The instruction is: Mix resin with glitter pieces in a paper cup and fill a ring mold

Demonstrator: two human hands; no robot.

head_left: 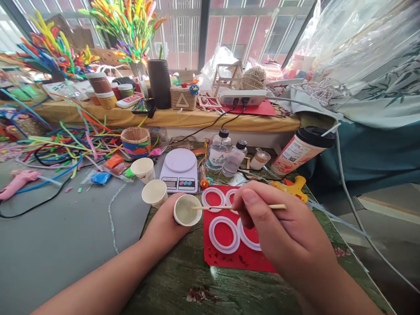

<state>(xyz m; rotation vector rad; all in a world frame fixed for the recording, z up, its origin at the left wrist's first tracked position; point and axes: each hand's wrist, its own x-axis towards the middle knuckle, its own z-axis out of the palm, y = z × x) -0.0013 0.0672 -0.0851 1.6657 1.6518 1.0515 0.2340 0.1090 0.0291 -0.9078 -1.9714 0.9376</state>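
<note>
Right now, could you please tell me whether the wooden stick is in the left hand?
No, the right hand holds the wooden stick, while the left hand holds a paper cup.

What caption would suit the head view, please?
Left hand holds a paper cup of liquid; right hand dips a stick.

Three paper cups (pixel 149 178) can be counted here, but just the one thin stick (pixel 213 208). Four pale oval rings (pixel 224 250) (two partly covered) can be seen on a single red sheet (pixel 243 263) toward the right edge of the worktop (pixel 164 280). Near the back edge, two black-capped bottles (pixel 234 162), one small jar (pixel 256 162) and one scale (pixel 179 162) can be made out. Two glue guns (pixel 292 188) get tallied too, one yellow by the right edge, one pink way over left. One black-lidded drink cup (pixel 290 154) is parked around the back right corner.
</note>
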